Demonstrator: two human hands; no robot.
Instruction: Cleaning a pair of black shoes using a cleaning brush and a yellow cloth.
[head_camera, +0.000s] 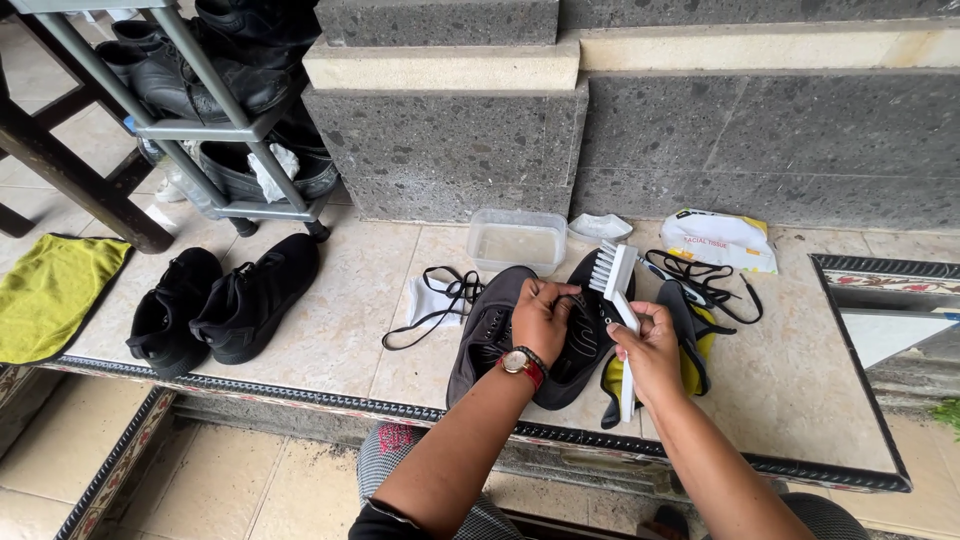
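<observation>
Dark grey shoe (487, 330) (laces removed), left hand (541, 318) gripping, white brush (617, 290) raised

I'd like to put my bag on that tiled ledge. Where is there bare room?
Bare tile lies between the black shoe pair and the loose laces, and more right of the yellow cloth. The middle is crowded: both hands, brush, grey shoe, plastic tub.
</observation>
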